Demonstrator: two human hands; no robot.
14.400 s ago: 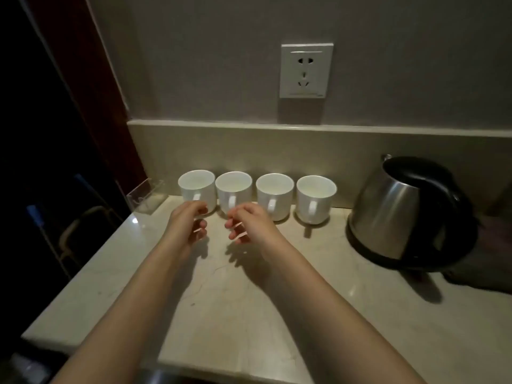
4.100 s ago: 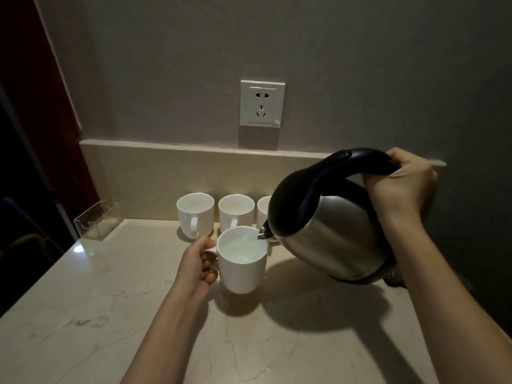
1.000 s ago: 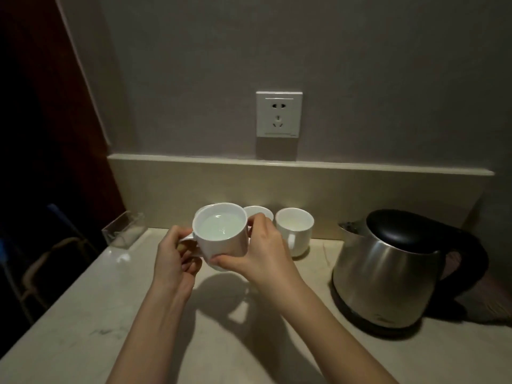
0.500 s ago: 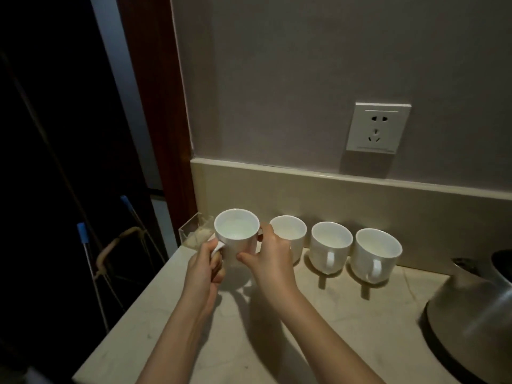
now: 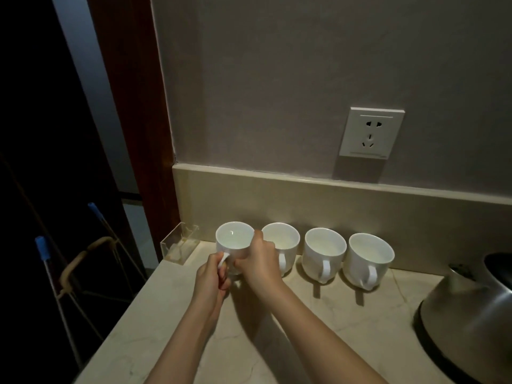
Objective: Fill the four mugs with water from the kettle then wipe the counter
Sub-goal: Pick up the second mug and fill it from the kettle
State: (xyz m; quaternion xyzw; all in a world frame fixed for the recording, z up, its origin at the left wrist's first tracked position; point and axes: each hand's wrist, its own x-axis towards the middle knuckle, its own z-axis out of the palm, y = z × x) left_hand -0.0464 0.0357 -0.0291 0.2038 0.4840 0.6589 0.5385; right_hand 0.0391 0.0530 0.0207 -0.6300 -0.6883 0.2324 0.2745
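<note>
At the left end of the pale marbled stone worktop (image 5: pixel 318 336), head view: both hands bring a filled round white ceramic mug (image 5: pixel 233 245) to the head of the row.

- Left hand (image 5: pixel 212 282): fingers curled round the mug's handle, pinching it.
- Right hand (image 5: pixel 256 266): fingers wrapped on the mug's right wall, steadying.
- Cannot tell whether the mug's base rests on the worktop or sits just above it; the hands hide it.
- Three more white ceramic mugs (image 5: pixel 325 252) stand to its right against the beige backsplash, handles facing the viewer. The nearest is just beside the right hand's knuckles.
- Brushed steel kettle with black lid (image 5: pixel 468 325) stands well apart at the right edge, part cut off.
- Clear acrylic holder (image 5: pixel 179 247) sits in the corner just left of the held mug.

Doing this step well, as I judge it: keep the mug level, lower it straight down, let the base seat fully before loosening either grip. Draw the right hand back toward the body, not sideways, so the knuckles miss the neighbouring mug. Mind the holder and the near left edge.

Writing: none readable. White wall socket (image 5: pixel 371 133) shows only a faint line along its lower edge, too small to read.
</note>
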